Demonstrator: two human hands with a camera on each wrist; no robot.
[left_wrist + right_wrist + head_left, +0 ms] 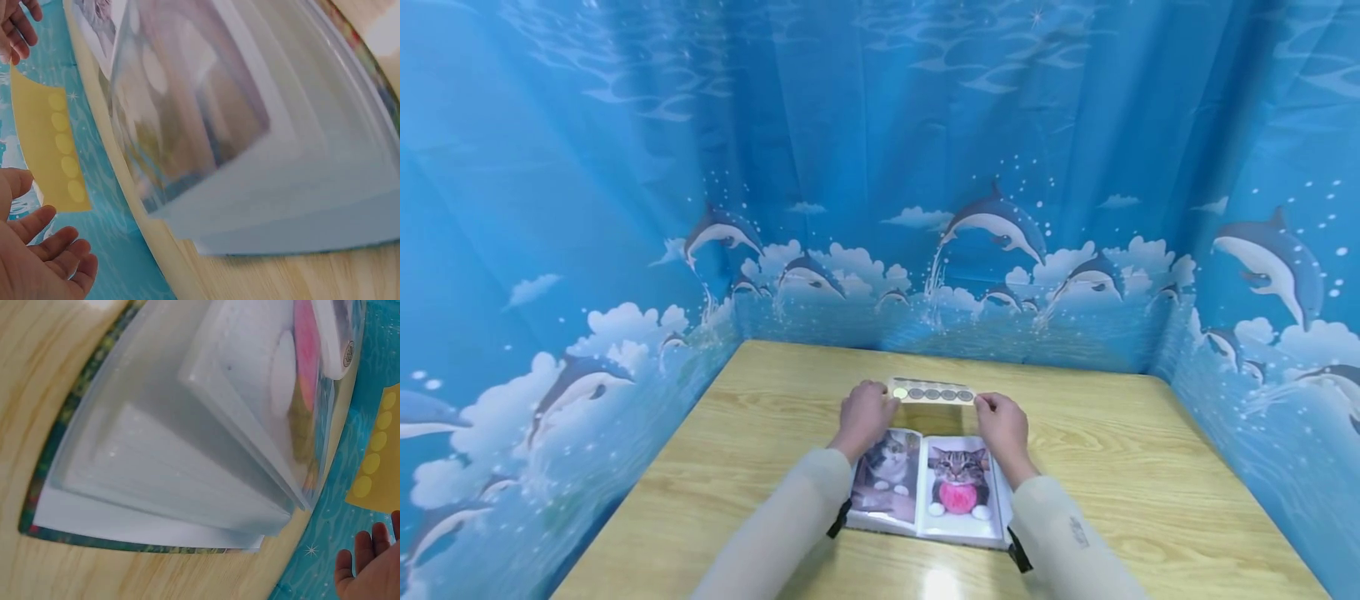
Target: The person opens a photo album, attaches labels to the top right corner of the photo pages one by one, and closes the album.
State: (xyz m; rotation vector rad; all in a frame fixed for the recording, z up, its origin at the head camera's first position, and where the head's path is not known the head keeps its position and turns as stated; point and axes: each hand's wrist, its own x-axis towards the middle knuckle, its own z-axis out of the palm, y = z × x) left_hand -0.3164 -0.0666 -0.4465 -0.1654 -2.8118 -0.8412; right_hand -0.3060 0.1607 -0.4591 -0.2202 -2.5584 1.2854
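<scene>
A pale strip of round stickers (pixel 932 392) is stretched level between both hands, beyond the open photo album (pixel 923 500). Its circles look grey in the head view, apart from one light yellow-green circle at the left end. My left hand (pixel 867 415) pinches that left end between thumb and index finger, the other fingers loosely bent in the left wrist view. At the opposite end, my right hand (pixel 1006 429) pinches the strip's corner. From the right wrist camera, the strip (pixel 382 450) looks yellow, and part of the right hand (pixel 372 569) is cut off by the frame.
The album lies on a wood-grain table (pixel 1105 467), showing a cat photo (pixel 891 467) on the left page and a cat with a pink ball (pixel 958 483) on the right. Blue dolphin-print curtains (pixel 865 167) enclose the table's back and sides.
</scene>
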